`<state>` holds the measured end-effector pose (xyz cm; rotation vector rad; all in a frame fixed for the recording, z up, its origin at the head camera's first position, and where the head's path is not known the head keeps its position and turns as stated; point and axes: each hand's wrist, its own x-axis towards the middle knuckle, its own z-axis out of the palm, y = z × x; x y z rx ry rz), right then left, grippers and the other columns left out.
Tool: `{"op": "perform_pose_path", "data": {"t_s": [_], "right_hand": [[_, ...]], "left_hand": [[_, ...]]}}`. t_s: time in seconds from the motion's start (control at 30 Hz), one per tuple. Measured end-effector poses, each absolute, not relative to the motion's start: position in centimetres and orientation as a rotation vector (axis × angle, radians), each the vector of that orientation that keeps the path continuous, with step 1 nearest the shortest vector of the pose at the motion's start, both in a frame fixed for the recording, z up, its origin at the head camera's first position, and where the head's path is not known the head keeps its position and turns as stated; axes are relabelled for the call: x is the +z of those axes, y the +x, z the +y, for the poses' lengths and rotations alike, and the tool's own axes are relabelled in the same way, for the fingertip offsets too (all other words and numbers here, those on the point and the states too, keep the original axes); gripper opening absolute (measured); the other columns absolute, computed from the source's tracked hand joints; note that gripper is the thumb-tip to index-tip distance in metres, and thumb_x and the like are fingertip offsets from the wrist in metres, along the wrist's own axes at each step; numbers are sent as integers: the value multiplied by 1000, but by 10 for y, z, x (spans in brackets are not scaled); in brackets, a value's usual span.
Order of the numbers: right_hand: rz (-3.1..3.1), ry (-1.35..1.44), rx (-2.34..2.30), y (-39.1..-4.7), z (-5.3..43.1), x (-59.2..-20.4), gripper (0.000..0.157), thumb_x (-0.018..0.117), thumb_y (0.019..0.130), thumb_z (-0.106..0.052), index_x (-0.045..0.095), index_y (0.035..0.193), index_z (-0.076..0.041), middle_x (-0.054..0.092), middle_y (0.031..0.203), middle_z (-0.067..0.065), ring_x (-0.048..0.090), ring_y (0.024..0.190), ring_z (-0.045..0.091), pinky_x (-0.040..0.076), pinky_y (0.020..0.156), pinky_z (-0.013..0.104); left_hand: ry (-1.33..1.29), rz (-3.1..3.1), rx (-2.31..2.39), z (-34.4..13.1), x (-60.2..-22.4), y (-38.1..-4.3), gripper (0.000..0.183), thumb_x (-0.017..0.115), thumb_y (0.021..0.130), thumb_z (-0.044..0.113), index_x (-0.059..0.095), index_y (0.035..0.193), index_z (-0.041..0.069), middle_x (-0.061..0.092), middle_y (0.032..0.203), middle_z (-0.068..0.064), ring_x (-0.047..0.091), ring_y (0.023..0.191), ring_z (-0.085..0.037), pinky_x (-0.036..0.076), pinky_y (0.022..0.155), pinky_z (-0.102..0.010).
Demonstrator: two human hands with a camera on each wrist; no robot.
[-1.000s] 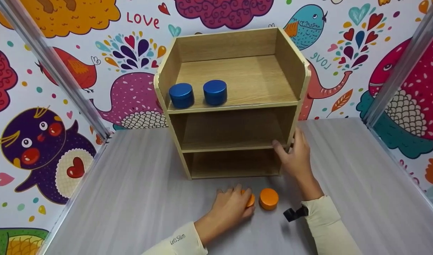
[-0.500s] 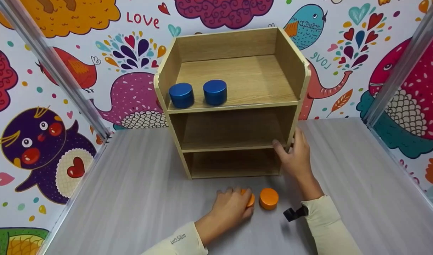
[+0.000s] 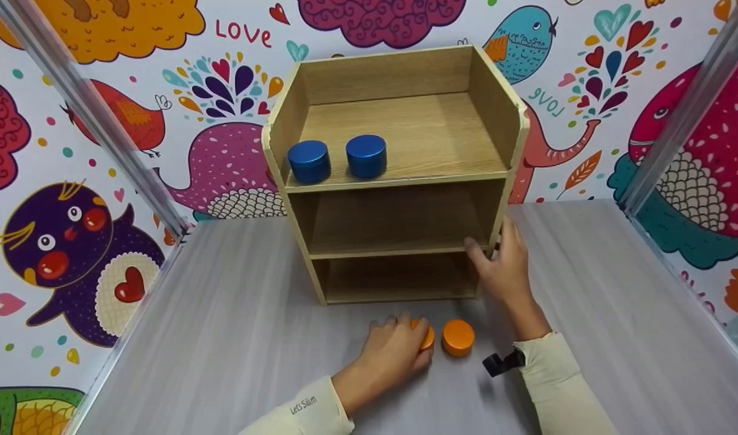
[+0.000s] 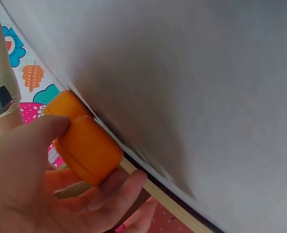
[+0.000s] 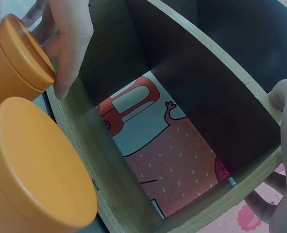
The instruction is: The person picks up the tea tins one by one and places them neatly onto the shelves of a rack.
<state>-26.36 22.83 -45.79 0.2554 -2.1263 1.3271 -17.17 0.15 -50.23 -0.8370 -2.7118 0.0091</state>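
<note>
My left hand (image 3: 388,350) holds a round orange tin (image 4: 91,149) on the table, thumb on one side and fingers on the other. Close to its right stands a second orange tin (image 3: 458,338), large in the right wrist view. My right hand (image 3: 506,272) grips the right side panel of a small wooden shelf unit (image 3: 399,138), its thumb at the front edge near the middle board. Most of the right fingers are hidden behind that panel in the head view.
Two blue tins (image 3: 366,157) stand on the shelf unit's top level, toward the left. Below are two open compartments. A grey table (image 3: 236,338) bears the unit, with patterned walls (image 3: 224,90) and metal posts (image 3: 97,121) around it. A black wrist camera (image 3: 496,365) juts from the right sleeve.
</note>
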Motion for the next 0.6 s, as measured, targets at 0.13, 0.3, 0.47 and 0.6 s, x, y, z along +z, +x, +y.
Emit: {"op": "perform_pose_path", "data": {"t_s": [0.13,0.3,0.47,0.6], "right_hand": [[-2125,258,1339,-263,228,-458,71,70,80,-33,36,142,-19,49,127,5,53,110,22,50,81,56],[-2112,275,1323,-264,228,-457,69,70,81,-32,39,140,-16,51,121,7,55,107,23,51,79,53],[-2106,287,1315,-264,228,-457,69,69,81,-32,39,140,-14,51,120,8,56,106,25,51,78,54],[-2111,276,1311,-264,229,-459,69,70,81,-33,39,139,-13,51,120,9,56,106,26,52,78,54]], "left_hand": [[-833,-2700,9,1,-501,-172,35,59,81,49,58,103,22,56,80,-2,57,66,-21,42,47,-40],[-826,-2710,27,1,-497,-172,41,59,83,51,58,110,21,58,82,-2,58,65,-21,44,48,-40],[-812,-2724,9,1,-492,-173,41,58,84,51,54,108,19,56,81,-2,58,63,-20,45,48,-39],[-810,-2722,-12,1,-488,-175,39,58,84,51,52,105,18,55,80,-2,58,62,-20,46,48,-38]]}}
